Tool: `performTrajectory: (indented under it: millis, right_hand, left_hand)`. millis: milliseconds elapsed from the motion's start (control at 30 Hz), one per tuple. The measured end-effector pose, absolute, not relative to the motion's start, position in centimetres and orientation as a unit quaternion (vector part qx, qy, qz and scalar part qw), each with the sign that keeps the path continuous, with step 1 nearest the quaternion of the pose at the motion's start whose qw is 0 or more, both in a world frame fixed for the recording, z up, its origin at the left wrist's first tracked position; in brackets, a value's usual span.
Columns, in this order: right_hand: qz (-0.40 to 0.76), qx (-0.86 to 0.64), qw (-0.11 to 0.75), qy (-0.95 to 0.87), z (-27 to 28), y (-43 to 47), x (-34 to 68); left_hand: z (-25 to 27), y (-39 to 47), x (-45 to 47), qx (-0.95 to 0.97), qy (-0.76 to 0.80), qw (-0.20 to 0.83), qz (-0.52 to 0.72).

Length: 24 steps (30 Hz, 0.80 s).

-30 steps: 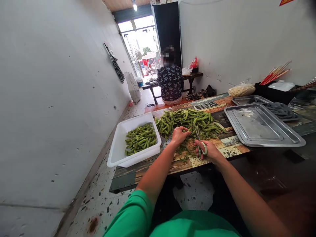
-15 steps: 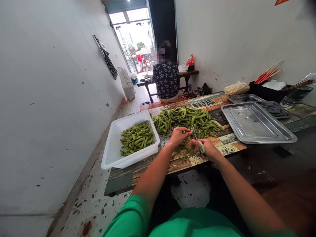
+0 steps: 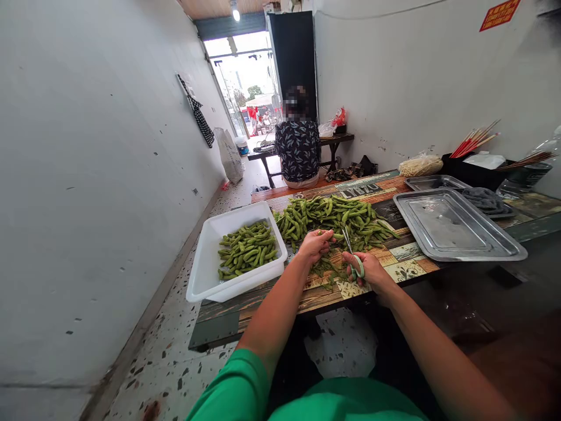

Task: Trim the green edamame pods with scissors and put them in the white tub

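Observation:
Closed in a pinch, my left hand (image 3: 316, 244) holds a green soybean pod (image 3: 336, 236) just in front of the loose pod heap (image 3: 337, 213). My right hand (image 3: 367, 270) is wrapped around the pale green handles of a pair of scissors (image 3: 358, 266), whose blades point up and away, close to the held pod. Below both hands, small green trimmings (image 3: 329, 272) lie scattered on the wood-patterned table (image 3: 313, 291). To the left, a white plastic tub (image 3: 205, 251) holds many pods in its far right part.
Metal trays (image 3: 460, 225) lie to the right, with a dark grey cloth (image 3: 482, 200) behind. Beyond are a bag of pale sticks (image 3: 421, 165) and a black box (image 3: 464, 166) of skewers. A person (image 3: 298, 149) sits facing away near the doorway.
My left hand has drawn slightly left, away from the scissors, and a pod now shows between its fingers and the blades. The view has tilted up a little.

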State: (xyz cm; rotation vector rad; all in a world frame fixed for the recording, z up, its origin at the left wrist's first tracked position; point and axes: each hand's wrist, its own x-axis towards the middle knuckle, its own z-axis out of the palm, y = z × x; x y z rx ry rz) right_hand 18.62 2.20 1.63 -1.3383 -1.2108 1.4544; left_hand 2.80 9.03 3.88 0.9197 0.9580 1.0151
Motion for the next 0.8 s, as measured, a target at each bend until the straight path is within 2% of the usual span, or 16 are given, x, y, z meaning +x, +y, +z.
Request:
performTrajectory:
  millis: [467,633,800]
  right_hand:
    - [0.556,-0.545,0.395,-0.488,1.76,2.06,18.78]
    - [0.562,-0.538,0.427,-0.461,1.70,1.95,18.73]
    - [0.586,-0.512,0.482,-0.403,1.89,2.06,19.01]
  left_hand:
    - [4.17,8.48,3.23,0.437,0.428,0.663,0.432]
    - [4.07,8.60,3.41,0.415,0.460,0.641,0.454]
    - [3.97,9.37,2.96,0.290,0.430,0.678,0.521]
